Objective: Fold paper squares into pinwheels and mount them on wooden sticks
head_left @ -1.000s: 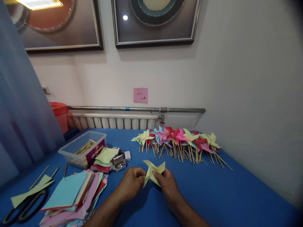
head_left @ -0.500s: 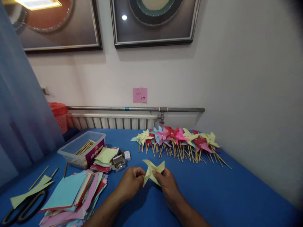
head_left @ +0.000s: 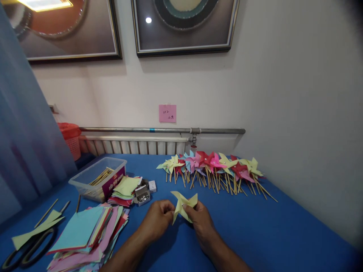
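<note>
left hand pinched yellow pinwheel at its left edge | right hand gripped its right side | pinwheel sat between both hands, equally near each, over counter | finished pinwheels lay beyond

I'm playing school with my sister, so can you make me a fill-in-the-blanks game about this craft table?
The left hand and the right hand hold a paper pinwheel coloured ____.
The table is covered in ____.
The clear box holds wooden ____.
The small note on the wall is ____.
Missing words: yellow, blue, sticks, pink.
</note>
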The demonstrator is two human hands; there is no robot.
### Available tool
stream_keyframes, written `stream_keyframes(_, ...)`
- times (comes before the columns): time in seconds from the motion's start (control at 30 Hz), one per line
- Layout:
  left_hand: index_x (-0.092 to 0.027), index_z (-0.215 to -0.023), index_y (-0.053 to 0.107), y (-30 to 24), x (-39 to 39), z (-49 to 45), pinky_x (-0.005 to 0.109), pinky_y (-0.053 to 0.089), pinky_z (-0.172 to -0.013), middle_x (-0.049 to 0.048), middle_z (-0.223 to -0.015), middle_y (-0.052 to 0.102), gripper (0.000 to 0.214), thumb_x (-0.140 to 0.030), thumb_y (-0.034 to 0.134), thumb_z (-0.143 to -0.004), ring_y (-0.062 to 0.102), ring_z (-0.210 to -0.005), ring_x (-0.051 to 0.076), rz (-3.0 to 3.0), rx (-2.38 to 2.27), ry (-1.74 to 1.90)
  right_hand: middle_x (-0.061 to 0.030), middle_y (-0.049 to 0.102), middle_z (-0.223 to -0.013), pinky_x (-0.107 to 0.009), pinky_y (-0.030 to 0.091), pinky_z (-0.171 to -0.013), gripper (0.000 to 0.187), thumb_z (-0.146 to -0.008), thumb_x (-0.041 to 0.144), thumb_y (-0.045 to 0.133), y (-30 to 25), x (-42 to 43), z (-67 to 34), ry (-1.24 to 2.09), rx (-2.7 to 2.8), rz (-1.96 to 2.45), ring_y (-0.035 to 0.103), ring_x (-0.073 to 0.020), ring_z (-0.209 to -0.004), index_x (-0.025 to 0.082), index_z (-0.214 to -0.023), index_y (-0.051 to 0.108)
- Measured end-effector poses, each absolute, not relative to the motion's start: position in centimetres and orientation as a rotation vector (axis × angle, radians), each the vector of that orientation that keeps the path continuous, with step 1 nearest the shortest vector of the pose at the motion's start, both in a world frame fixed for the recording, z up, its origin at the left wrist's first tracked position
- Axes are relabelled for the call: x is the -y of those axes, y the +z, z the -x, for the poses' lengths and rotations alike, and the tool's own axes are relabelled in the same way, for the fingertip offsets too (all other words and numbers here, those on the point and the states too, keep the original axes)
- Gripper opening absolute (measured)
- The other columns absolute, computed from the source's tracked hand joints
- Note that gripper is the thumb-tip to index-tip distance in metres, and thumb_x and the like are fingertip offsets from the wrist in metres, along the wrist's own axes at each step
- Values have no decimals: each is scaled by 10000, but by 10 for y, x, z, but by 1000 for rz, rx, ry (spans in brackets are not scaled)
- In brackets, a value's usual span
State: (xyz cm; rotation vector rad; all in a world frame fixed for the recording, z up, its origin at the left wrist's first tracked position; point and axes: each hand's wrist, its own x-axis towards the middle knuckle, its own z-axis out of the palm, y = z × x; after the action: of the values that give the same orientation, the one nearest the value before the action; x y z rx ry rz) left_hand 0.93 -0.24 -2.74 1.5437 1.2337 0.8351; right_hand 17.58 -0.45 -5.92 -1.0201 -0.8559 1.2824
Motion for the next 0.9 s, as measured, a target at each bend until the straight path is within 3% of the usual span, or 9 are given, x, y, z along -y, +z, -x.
stream_keyframes(0.2,-198,-690,601,-27,4,-11,229,286,-526,-45,-586,567,114,-128,525,-740,438,-532,109,-1535,-1247,839,-46,811,-851,-304,538,-681,402,-666,383,878,-59,6,-174,1311,844,986,709,-237,-726,167,-989,772)
stream_keyframes(0.67,-209,-684,594,-21,9,-16,232,276,-532,-44,-573,537,136,-111,529,-753,423,-535,117,-1538,-1283,835,-34,800,-816,-314,552,-671,359,-679,398,882,-65,2,-175,1272,850,983,711,-240,-708,184,-939,759)
stream_keyframes(0.9,-186,-708,604,-26,8,-17,231,284,-531,-53,-573,519,105,-122,533,-751,413,-541,112,-1532,-1282,853,-58,818,-914,-337,574,-735,427,-671,407,885,-64,2,-174,1274,839,966,740,-268,-792,182,-1012,758)
